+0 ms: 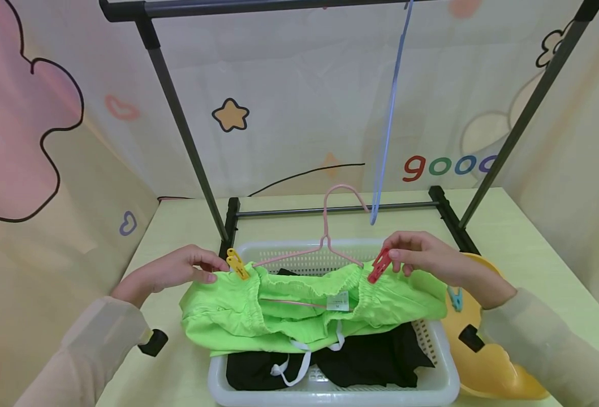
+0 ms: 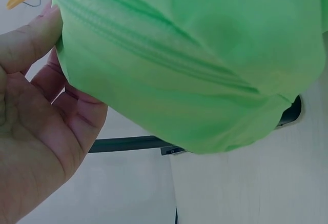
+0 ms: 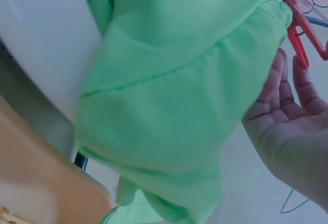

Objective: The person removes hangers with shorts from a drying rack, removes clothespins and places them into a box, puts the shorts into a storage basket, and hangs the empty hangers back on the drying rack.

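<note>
Bright green shorts (image 1: 299, 316) with a white drawstring hang from a pink hanger (image 1: 326, 226). A yellow clothespin (image 1: 237, 264) clips the waistband on the left side. My left hand (image 1: 187, 268) pinches the fabric beside that clothespin; in the left wrist view its thumb lies along the cloth edge and the other fingers curl behind. At the right side of the waistband, my right hand (image 1: 421, 254) pinches the handles of a red clothespin (image 1: 379, 265). The red clothespin (image 3: 297, 29) bites the gathered waistband in the right wrist view. A white label (image 1: 337, 301) shows inside the waist.
Below the shorts stands a white basket (image 1: 330, 398) with black clothing (image 1: 370, 359) in it. A yellow container (image 1: 482, 345) with a blue clothespin (image 1: 455, 298) sits to the right. A dark rack (image 1: 187, 130) frames the table, with a blue hanger (image 1: 393, 102) on its top bar.
</note>
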Available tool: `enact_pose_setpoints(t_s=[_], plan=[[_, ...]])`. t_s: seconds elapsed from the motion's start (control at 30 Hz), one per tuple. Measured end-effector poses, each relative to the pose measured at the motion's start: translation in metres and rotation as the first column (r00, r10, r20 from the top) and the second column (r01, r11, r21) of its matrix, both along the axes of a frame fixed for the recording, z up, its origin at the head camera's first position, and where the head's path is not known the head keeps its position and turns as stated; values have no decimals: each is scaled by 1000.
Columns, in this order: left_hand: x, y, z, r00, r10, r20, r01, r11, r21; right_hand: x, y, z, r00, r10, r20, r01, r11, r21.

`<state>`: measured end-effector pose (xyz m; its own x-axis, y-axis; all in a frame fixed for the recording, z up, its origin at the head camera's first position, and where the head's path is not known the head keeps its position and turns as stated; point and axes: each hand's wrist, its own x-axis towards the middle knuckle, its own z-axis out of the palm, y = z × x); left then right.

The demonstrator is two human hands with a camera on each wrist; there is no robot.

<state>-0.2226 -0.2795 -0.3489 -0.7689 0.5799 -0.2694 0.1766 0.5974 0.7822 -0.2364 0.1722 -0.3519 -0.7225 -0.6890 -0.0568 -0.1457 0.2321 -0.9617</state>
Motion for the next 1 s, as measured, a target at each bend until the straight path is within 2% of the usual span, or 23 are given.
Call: enact_pose_setpoints(t_s=[0.17, 0.4, 0.57, 0.77, 1.0], plan=[[-2, 0, -1, 1000, 4, 12, -4, 1000, -2, 0, -1, 2, 1000, 8, -2, -8, 1000, -2], [-1, 0, 0, 1000, -1, 7, 1, 1000, -11, -1, -3, 1, 999, 17, -39, -20, 998, -62], [1, 0, 2, 1000, 4, 0, -4, 1000, -17, 4, -6, 2, 994, -45, -103, 40, 998, -49], [2, 1, 1, 1000, 11, -7, -11, 1000, -13, 11, -9, 3, 972, -122, -200, 117, 992, -39], [2, 0, 0, 1000, 7, -19, -7, 1000, -9, 15, -10, 3, 965, -167, -202, 152, 984, -89]])
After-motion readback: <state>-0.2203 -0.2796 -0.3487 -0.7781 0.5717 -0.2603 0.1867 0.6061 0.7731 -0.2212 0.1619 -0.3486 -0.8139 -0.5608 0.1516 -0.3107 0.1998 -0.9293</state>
